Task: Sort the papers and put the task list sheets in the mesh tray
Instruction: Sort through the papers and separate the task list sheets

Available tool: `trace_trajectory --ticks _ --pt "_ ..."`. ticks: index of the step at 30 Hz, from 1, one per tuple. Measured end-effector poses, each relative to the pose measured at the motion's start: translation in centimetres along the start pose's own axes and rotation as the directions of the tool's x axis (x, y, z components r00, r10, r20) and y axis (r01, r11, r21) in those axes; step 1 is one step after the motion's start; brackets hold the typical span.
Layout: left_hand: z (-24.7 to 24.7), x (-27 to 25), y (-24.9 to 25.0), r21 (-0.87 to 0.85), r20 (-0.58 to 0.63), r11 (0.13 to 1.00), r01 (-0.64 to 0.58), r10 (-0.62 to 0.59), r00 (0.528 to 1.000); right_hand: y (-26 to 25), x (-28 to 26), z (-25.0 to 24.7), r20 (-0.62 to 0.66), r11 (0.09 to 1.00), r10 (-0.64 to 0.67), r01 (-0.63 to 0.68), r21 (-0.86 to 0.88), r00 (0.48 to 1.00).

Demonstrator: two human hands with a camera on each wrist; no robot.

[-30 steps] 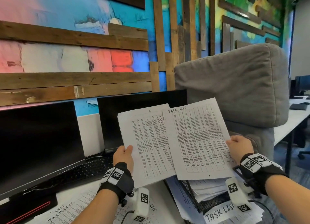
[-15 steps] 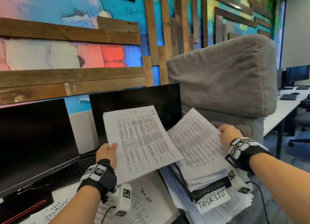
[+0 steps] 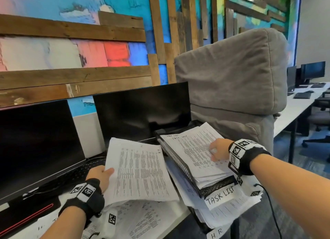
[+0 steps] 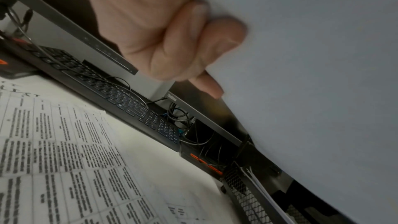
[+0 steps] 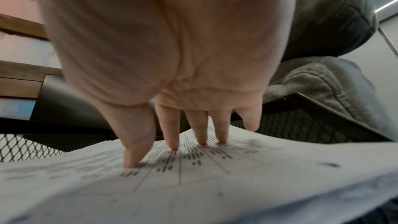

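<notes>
A black mesh tray (image 3: 180,164) labelled "TASK LIST" sits at the desk's right end, filled with a stack of printed sheets. On top lies a task list sheet (image 3: 192,149), and my right hand (image 3: 217,150) presses down on it with straight fingers (image 5: 201,134). The tray's mesh wall (image 5: 297,125) shows behind that hand. My left hand (image 3: 100,175) grips a bundle of printed papers (image 3: 139,170) by its left edge, holding it tilted above the desk. In the left wrist view the curled fingers (image 4: 193,40) clamp the bundle's blank back (image 4: 312,74).
Loose printed sheets (image 3: 139,219) lie on the desk under the bundle. Two dark monitors (image 3: 35,142) and a black keyboard (image 4: 120,94) stand behind. A grey cushioned chair (image 3: 232,77) rises behind the tray. A lower tray tagged "H R" (image 3: 217,233) sits underneath.
My right hand carried the task list sheet down into the mesh tray and now presses it flat. The left hand lowered its bundle toward the desk.
</notes>
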State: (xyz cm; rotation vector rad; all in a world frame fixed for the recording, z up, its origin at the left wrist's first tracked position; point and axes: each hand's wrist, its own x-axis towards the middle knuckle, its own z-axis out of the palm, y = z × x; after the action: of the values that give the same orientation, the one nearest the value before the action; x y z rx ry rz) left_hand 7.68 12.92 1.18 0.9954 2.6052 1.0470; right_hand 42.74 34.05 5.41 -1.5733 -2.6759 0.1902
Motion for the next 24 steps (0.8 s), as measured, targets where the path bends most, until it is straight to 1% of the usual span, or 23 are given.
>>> trace_trajectory --ticks 3,6,8,10,13,18,21,24 --pt "-0.2 -0.9 0.2 0.05 0.059 0.999 -0.013 0.01 0.998 -0.7 -0.8 0.2 0.039 0.999 -0.024 0.025 -0.023 0.999" --pt "0.2 -1.5 0.2 0.075 0.13 0.997 -0.016 0.006 0.991 -0.9 -1.3 0.5 0.013 0.999 -0.033 0.033 -0.037 0.999" --pt "0.5 -1.8 0.0 0.116 0.188 0.993 -0.03 0.008 0.982 -1.0 -1.4 0.7 0.014 0.999 -0.034 0.034 -0.042 0.999" --pt "0.9 -2.0 -0.2 0.115 0.235 0.993 -0.032 0.004 0.972 -1.1 -1.5 0.6 0.022 0.998 -0.036 0.037 -0.053 0.999" --pt "1.7 -2.8 0.5 0.062 0.285 0.997 -0.048 0.029 0.958 -1.2 -1.4 0.5 0.031 0.998 -0.038 0.04 -0.051 0.999" --pt "3.8 -3.2 2.7 -0.019 0.277 0.999 -0.049 0.053 0.959 -1.4 -1.2 0.6 0.03 0.997 -0.037 0.039 -0.061 0.999" --pt "5.8 -3.3 4.3 -0.094 0.288 0.996 0.008 0.019 0.957 -1.2 -1.1 0.7 0.033 0.997 -0.047 0.049 -0.064 0.998" --pt "8.3 -4.5 6.2 -0.252 0.312 0.962 0.108 -0.025 0.95 -1.2 -1.1 0.6 0.038 0.993 -0.078 0.081 -0.086 0.996"
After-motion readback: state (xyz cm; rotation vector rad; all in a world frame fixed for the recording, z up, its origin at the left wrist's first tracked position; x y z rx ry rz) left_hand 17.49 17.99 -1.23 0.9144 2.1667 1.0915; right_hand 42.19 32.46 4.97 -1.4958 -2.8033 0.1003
